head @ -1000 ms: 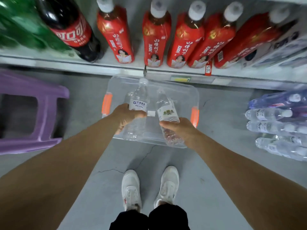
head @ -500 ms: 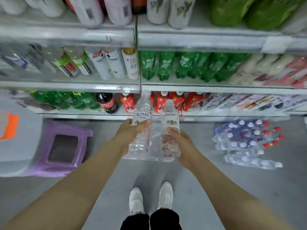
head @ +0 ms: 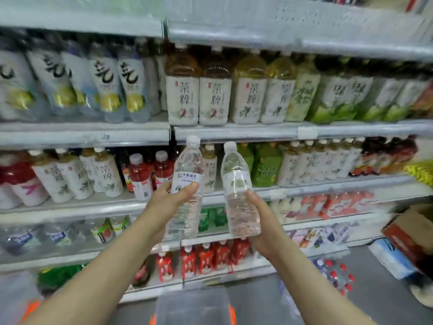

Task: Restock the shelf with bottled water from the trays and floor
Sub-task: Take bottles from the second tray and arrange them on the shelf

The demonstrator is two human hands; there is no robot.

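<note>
The person is facing a stocked shelf unit (head: 328, 132) and is holding one water bottle in each of the two hands.

The left hand (head: 165, 204) is gripping the left bottle (head: 188, 165) around its middle. The thumb is lying across the lower edge of a white label with a blue logo, and the other fingers are wrapping behind the body. The right hand (head: 262, 226) is gripping the right bottle (head: 235, 170) around its lower half, with the thumb running up the bottle's right side and the fingers curling behind it.

Both bottles are clear and white-capped. They are standing close to upright, side by side and not touching each other. They are being held in the air in front of the shelf level carrying small tea bottles (head: 75, 177) and red drink bottles (head: 140, 177).

Below the hands, a clear tray (head: 194, 306) with orange handles is sitting on the floor (head: 375, 301); it is too blurred to show its contents. To its right, a pack of red-capped bottles (head: 337, 275) is lying on the floor near the shelf base. A cardboard box (head: 412, 228) is sitting at the right edge of the view.
</note>
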